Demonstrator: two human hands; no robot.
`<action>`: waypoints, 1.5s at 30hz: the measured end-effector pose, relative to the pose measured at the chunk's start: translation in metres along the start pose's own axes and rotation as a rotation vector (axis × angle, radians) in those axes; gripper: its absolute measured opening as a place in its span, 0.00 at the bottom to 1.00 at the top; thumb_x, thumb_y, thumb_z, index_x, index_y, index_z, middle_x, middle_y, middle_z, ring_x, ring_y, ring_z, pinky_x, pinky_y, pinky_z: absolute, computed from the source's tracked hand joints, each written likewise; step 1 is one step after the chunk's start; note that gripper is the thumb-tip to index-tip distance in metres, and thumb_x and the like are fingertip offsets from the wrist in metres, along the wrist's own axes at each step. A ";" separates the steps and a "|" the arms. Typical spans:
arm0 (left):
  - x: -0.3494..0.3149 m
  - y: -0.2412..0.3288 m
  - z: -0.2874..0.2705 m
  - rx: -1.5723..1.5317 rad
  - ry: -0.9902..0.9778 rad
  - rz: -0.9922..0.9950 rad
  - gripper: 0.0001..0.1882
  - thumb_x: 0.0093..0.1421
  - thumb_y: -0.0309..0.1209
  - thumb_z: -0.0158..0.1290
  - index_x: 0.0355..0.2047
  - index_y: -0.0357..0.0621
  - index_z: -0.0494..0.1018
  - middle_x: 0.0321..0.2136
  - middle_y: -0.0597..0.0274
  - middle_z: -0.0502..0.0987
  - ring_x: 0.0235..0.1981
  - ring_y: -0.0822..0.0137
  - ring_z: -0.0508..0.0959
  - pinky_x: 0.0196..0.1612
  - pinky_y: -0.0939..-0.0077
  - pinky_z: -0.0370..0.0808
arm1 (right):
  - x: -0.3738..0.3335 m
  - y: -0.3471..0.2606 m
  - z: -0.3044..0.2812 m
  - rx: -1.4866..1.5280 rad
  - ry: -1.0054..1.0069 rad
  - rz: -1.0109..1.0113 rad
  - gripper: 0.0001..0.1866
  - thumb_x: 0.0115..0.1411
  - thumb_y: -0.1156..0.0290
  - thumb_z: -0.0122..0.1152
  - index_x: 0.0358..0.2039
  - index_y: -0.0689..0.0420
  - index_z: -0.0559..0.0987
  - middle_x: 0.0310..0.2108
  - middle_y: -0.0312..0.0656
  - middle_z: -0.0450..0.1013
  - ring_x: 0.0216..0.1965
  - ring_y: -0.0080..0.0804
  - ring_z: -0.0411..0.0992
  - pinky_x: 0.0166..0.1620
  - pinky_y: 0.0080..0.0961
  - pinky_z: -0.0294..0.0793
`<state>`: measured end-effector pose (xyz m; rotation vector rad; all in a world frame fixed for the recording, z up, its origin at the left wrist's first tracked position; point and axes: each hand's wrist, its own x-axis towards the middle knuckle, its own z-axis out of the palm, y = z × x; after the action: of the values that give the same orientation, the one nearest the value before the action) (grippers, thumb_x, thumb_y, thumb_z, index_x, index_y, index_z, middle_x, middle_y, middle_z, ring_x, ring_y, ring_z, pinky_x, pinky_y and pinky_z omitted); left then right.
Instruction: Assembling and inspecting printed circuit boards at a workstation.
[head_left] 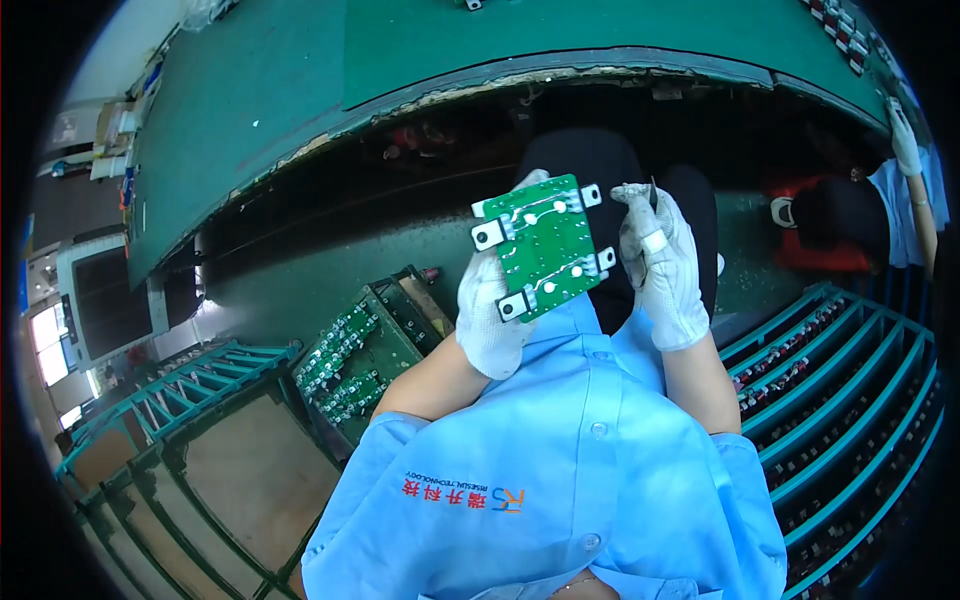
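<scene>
My left hand (492,318), in a white knit glove, grips a green circuit board (553,248) from its left edge, with the fingers hidden behind it. The board is tilted, and the face toward me has solder traces and white round spots. Metal terminal tabs with holes stick out at its left and right sides. Just right of the board, my right hand (668,270), also gloved, is closed with its fingers curled. A slim, dark pointed tool (653,190) sticks up from these fingers; its exact kind is unclear. The right hand and the board are apart.
A green-topped workbench (500,40) with a worn edge spans the far side. At lower left, several circuit boards (340,350) lie on a green cart (385,335). Teal racks (840,400) with small parts stand at right. Another person's gloved hand (903,140) rests by the bench, far right.
</scene>
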<state>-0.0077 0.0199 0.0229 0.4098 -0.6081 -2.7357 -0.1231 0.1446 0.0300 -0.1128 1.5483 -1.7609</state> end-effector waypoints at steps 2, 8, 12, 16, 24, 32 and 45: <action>-0.004 0.003 0.004 0.031 -0.021 0.020 0.29 0.65 0.42 0.41 0.62 0.44 0.50 0.57 0.55 0.62 0.54 0.62 0.69 0.53 0.57 0.73 | 0.000 0.002 0.004 -0.024 0.017 -0.021 0.17 0.62 0.57 0.53 0.42 0.58 0.73 0.20 0.27 0.63 0.16 0.09 0.55 0.17 0.10 0.51; -0.014 0.001 -0.003 0.275 -0.017 0.066 0.29 0.65 0.43 0.39 0.63 0.45 0.50 0.57 0.56 0.61 0.55 0.64 0.68 0.54 0.57 0.72 | 0.001 0.006 0.002 -0.070 -0.013 0.001 0.17 0.62 0.59 0.54 0.42 0.59 0.73 0.19 0.28 0.63 0.16 0.11 0.55 0.17 0.11 0.51; -0.017 0.001 -0.002 0.116 -0.075 0.072 0.29 0.65 0.42 0.41 0.63 0.45 0.49 0.58 0.56 0.60 0.56 0.64 0.67 0.54 0.58 0.71 | -0.001 0.008 0.008 -0.055 0.020 -0.019 0.18 0.62 0.58 0.53 0.42 0.60 0.73 0.17 0.28 0.62 0.15 0.11 0.54 0.17 0.12 0.51; -0.017 0.003 0.000 0.187 0.009 0.043 0.30 0.65 0.41 0.42 0.63 0.45 0.49 0.57 0.57 0.61 0.55 0.65 0.68 0.54 0.60 0.72 | -0.004 0.009 0.007 -0.098 -0.008 -0.007 0.17 0.62 0.58 0.53 0.42 0.59 0.73 0.17 0.28 0.62 0.15 0.10 0.54 0.17 0.11 0.51; -0.005 0.003 -0.018 -0.004 -0.065 0.014 0.25 0.66 0.36 0.38 0.62 0.45 0.51 0.55 0.56 0.64 0.51 0.65 0.71 0.51 0.65 0.74 | 0.000 0.005 0.015 -0.059 0.002 0.021 0.16 0.62 0.59 0.53 0.41 0.59 0.73 0.18 0.28 0.62 0.15 0.10 0.54 0.17 0.11 0.52; -0.005 -0.001 -0.009 -0.125 -0.024 -0.086 0.31 0.64 0.48 0.38 0.62 0.44 0.51 0.55 0.53 0.63 0.58 0.54 0.64 0.51 0.36 0.66 | -0.013 -0.010 0.012 -0.123 -0.040 -0.019 0.13 0.64 0.59 0.48 0.37 0.56 0.71 0.19 0.26 0.62 0.16 0.09 0.55 0.18 0.11 0.52; 0.016 -0.007 0.027 0.550 -0.061 0.004 0.23 0.65 0.38 0.44 0.56 0.39 0.57 0.50 0.51 0.68 0.50 0.61 0.71 0.52 0.68 0.68 | -0.017 0.003 -0.024 0.822 -0.272 0.042 0.23 0.61 0.63 0.52 0.53 0.63 0.65 0.42 0.47 0.72 0.40 0.34 0.75 0.40 0.31 0.78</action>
<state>-0.0335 0.0304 0.0400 0.4425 -1.3799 -2.5484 -0.1226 0.1743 0.0283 0.0862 0.5566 -2.1048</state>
